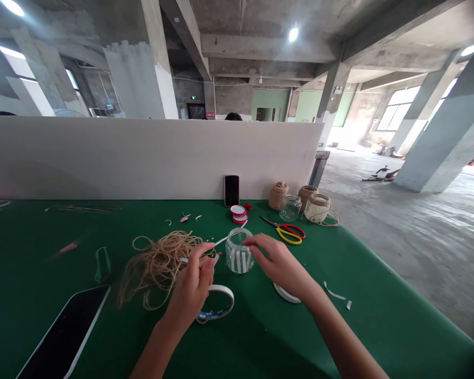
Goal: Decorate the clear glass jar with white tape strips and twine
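Observation:
A clear glass jar (239, 258) with white tape strips down its side stands upright in front of me. My right hand (270, 255) is at its right rim, fingertips over the edge and closed on it. Beside the jar, my left hand (197, 276) pinches a thin white tape strip (221, 241). A roll of white tape (232, 300) is just below the left fingers; I cannot tell whether it hangs from them or rests on the table. Another white roll (286, 295) lies partly hidden under my right forearm.
Loose jute twine (161, 263) is heaped on the left. Scissors (288, 231), red tape rolls (239, 211) and several jars (278, 196), some twine-wrapped, sit behind. A large phone or tablet (65, 334) lies front left; a phone (231, 190) leans against the white partition (150, 158).

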`<action>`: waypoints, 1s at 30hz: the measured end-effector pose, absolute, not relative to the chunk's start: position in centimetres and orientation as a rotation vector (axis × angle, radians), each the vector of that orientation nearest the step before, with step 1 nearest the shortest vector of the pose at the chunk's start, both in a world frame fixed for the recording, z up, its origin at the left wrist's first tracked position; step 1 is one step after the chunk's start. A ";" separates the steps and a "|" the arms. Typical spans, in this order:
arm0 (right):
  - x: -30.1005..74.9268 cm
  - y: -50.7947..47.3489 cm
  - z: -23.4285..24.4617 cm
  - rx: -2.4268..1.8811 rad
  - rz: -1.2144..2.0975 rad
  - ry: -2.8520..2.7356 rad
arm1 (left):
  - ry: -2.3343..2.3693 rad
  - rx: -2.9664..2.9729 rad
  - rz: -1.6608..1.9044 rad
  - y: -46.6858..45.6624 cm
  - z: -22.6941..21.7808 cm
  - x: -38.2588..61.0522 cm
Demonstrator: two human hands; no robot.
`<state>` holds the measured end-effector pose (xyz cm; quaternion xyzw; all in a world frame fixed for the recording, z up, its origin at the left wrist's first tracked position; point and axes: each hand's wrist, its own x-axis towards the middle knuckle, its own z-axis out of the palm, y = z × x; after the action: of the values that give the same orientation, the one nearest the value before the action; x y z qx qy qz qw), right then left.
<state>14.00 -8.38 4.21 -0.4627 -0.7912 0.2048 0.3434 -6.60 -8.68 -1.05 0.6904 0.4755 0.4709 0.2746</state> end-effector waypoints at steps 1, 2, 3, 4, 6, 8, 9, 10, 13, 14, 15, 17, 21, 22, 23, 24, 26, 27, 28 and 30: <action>13.5 -6.6 3.9 -1.270 0.439 -2.127 | 1.315 1.920 1.231 -8.5 -0.9 -6.6; 13.0 -4.9 3.6 -1.328 0.411 -2.245 | 1.346 1.978 1.204 -8.3 -0.7 -6.6; 12.5 -3.5 3.4 -1.384 0.418 -2.370 | 1.374 2.030 1.176 -8.0 -0.6 -6.7; 11.9 -2.4 3.3 -1.391 0.443 -2.428 | 1.406 2.075 1.140 -7.7 -0.5 -6.8; 11.1 -0.8 3.4 -1.408 0.483 -2.495 | 1.476 2.148 1.051 -7.0 -0.5 -7.0; 10.4 0.3 3.7 -1.429 0.554 -2.540 | 1.526 2.209 0.959 -6.4 -0.7 -7.1; 10.2 0.7 3.9 -1.442 0.603 -2.559 | 1.541 2.241 0.915 -6.2 -0.8 -7.1; 10.1 1.0 4.1 -1.453 0.661 -2.576 | 1.554 2.269 0.876 -6.1 -0.8 -7.0; 10.3 1.5 4.4 -1.452 0.819 -2.572 | 1.588 2.303 0.806 -6.0 -0.7 -6.8; 10.6 1.5 4.4 -1.437 0.852 -2.549 | 1.599 2.292 0.802 -6.1 -0.6 -6.7; 11.0 1.5 4.4 -1.415 0.881 -2.519 | 1.606 2.274 0.808 -6.1 -0.4 -6.6; 12.0 1.0 4.2 -1.365 0.944 -2.446 | 1.592 2.240 0.833 -6.3 -0.1 -6.5; 14.4 -0.7 3.0 -1.311 1.073 -2.247 | 1.441 2.269 0.852 -6.6 0.6 -6.4; 14.9 -1.2 2.6 -1.305 1.096 -2.191 | 1.412 2.274 0.840 -6.6 0.7 -6.3; 15.3 -1.8 2.1 -1.301 1.113 -2.137 | 1.394 2.271 0.821 -6.7 0.8 -6.3; 15.6 -2.4 1.5 -1.296 1.115 -2.080 | 1.387 2.266 0.799 -6.8 0.9 -6.3; 16.0 -3.6 0.6 -1.282 1.117 -1.986 | 1.376 2.275 0.746 -7.1 1.2 -6.3; 16.1 -4.2 0.2 -1.263 1.130 -1.934 | 1.368 2.292 0.713 -7.3 1.4 -6.3; 16.1 -4.8 -0.2 -1.228 1.167 -1.865 | 1.358 2.312 0.682 -7.4 1.6 -6.3; 16.1 -5.9 -0.7 -1.193 1.182 -1.778 | 1.337 2.355 0.633 -7.6 2.0 -6.2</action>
<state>16.06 -5.93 -0.69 -0.4587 -0.6835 0.4542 0.3409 -6.24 -7.63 2.02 0.8330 0.4730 0.2239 0.1795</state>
